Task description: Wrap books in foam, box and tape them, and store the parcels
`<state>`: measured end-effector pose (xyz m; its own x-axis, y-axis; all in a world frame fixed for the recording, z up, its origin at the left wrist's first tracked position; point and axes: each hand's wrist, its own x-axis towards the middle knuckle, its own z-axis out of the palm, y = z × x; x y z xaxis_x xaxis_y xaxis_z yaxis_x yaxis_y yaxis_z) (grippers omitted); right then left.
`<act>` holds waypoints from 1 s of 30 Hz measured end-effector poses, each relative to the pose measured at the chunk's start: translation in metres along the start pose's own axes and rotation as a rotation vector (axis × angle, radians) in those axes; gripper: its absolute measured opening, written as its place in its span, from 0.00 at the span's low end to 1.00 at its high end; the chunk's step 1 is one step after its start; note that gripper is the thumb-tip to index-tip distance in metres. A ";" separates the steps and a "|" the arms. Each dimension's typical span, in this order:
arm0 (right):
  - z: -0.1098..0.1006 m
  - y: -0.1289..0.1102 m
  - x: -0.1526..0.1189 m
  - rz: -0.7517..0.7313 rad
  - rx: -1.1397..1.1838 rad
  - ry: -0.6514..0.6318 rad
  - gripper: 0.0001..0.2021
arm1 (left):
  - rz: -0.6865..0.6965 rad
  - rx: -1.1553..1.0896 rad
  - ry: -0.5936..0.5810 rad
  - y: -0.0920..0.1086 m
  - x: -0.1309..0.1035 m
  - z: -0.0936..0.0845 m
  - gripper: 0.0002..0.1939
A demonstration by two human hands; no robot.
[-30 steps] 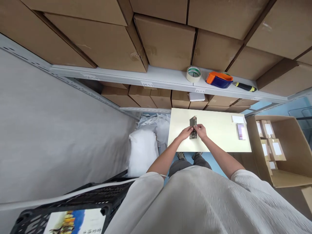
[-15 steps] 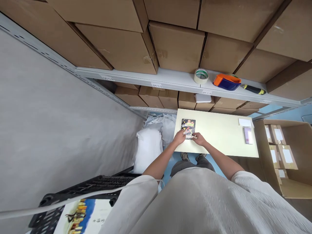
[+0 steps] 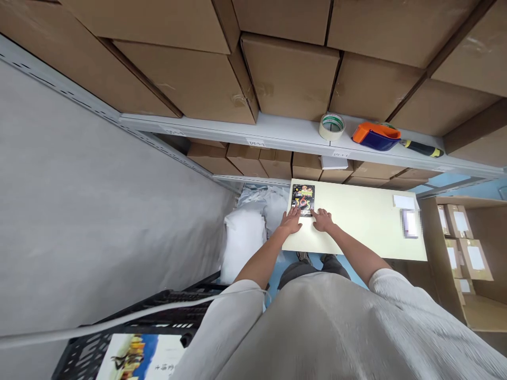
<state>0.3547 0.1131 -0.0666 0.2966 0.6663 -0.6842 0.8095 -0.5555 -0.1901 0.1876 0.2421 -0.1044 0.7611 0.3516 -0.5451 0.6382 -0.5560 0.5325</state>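
A black book (image 3: 303, 198) with "365" on its cover lies flat near the left end of the pale yellow table (image 3: 356, 211). My left hand (image 3: 291, 220) rests at the book's lower left corner with its fingers spread. At the lower right corner is my right hand (image 3: 323, 219), its fingers apart and a fingertip touching the book's edge. Neither hand is gripping anything.
Cardboard boxes (image 3: 291, 74) fill the shelf ahead, with a tape roll (image 3: 331, 126) and an orange-blue tape dispenser (image 3: 376, 136) on its edge. White packing bags (image 3: 244, 240) lie left; a black crate (image 3: 85, 351) and open carton (image 3: 489, 253) flank me.
The book has moved forward on the table and now lies flat. Both hands have let go of what they pinched at its lower edge, and their fingers have opened.
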 end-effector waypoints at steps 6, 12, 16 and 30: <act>-0.010 -0.012 0.022 0.059 0.042 -0.025 0.49 | -0.017 -0.020 -0.008 -0.003 0.022 -0.015 0.49; -0.028 0.004 0.016 0.037 0.204 -0.049 0.45 | -0.052 -0.050 0.010 0.005 0.024 -0.023 0.47; -0.055 0.039 -0.018 -0.047 0.326 0.281 0.33 | 0.025 -0.044 0.189 0.023 0.014 -0.027 0.38; -0.315 0.131 -0.101 -0.042 -0.041 1.161 0.27 | 0.280 -0.121 0.276 0.107 -0.012 -0.027 0.26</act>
<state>0.5906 0.1297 0.1996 0.5378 0.7511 0.3828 0.8394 -0.5196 -0.1598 0.2497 0.1982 -0.0232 0.8992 0.3972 -0.1833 0.3988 -0.5720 0.7168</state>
